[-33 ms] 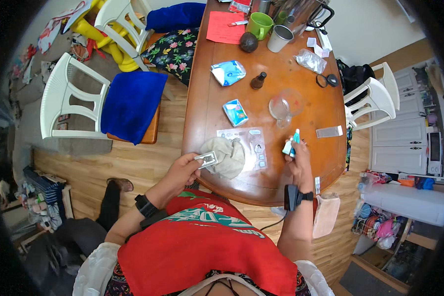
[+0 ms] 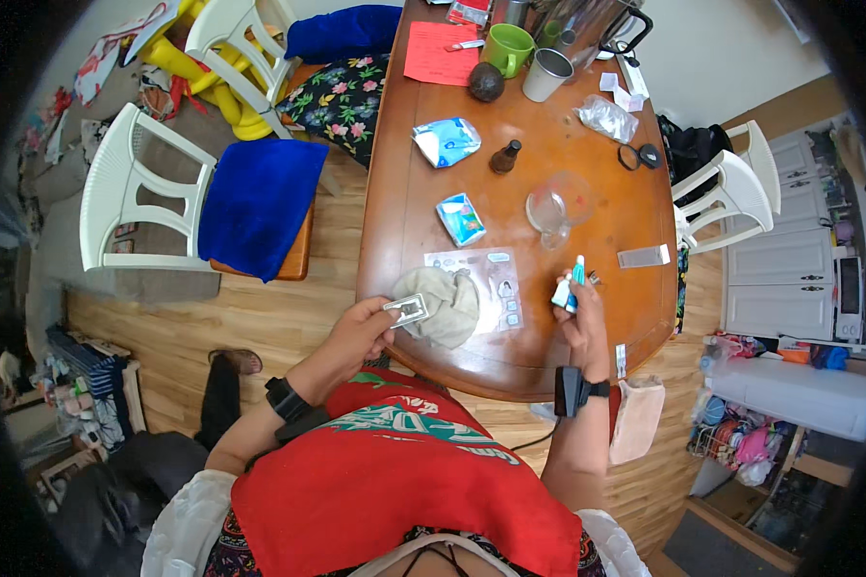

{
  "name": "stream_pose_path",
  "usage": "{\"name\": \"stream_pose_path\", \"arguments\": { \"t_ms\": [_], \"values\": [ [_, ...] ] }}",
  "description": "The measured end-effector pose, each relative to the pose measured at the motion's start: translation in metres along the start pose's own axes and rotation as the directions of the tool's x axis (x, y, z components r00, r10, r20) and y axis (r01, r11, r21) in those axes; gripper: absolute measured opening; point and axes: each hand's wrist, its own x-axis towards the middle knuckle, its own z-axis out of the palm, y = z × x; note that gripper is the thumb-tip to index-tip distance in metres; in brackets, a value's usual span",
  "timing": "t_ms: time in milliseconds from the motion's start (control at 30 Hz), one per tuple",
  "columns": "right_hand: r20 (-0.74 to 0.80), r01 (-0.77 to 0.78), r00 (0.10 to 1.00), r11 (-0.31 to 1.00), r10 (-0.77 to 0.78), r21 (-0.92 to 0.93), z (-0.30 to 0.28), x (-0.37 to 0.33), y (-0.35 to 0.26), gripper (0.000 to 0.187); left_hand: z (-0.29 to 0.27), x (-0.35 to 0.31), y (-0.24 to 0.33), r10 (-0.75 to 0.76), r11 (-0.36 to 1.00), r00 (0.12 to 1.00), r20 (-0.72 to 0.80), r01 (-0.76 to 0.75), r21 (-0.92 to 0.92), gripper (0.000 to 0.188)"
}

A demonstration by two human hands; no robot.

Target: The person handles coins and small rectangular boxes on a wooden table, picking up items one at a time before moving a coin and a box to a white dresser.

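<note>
Fingers (image 2: 383,314) of the left hand (image 2: 359,328) pinched a flat silvery rectangle (image 2: 410,310) over the edge of a crumpled pale cloth (image 2: 450,313) in the head view, while the right hand (image 2: 585,325) gripped a small white-and-teal container (image 2: 562,290) above the counter (image 2: 392,212); steady, light pressure on the rectangle's rim seemed the way to hold it well

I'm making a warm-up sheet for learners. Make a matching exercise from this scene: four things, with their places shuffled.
Things
1. Beige cloth
2. Green mug
3. Silvery rectangular piece
4. Slim teal tube

Places
A. In the left hand
B. Partly on the printed sheet
C. In the right hand
D. Beside the silver cup

Pairs: 1-B, 2-D, 3-A, 4-C
</note>
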Motion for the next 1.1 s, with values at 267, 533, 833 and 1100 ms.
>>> {"name": "stream_pose_path", "arguments": {
  "t_ms": [267,533,833,1100],
  "values": [
    [-0.105,0.141,0.978,0.939,-0.182,-0.314,-0.025,-0.033,0.042,0.015,0.009,0.014,0.005,-0.010,0.998,0.997,0.077,0.006,0.057,0.010],
    [-0.066,0.149,0.931,0.541,-0.358,-0.828,-0.024,-0.054,0.055,0.021,0.015,0.019,0.014,-0.087,0.985,0.992,0.089,0.072,0.159,0.011],
    [-0.161,0.262,0.864,0.699,-0.478,-0.665,-0.047,-0.044,0.063,0.018,0.000,0.015,0.016,-0.074,0.981,0.993,0.094,0.056,0.184,0.010],
    [-0.117,0.002,0.992,0.937,-0.045,-0.350,0.041,-0.065,0.045,0.014,-0.016,0.010,0.018,-0.057,0.991,0.996,0.075,0.047,0.126,0.009]
  ]
}}
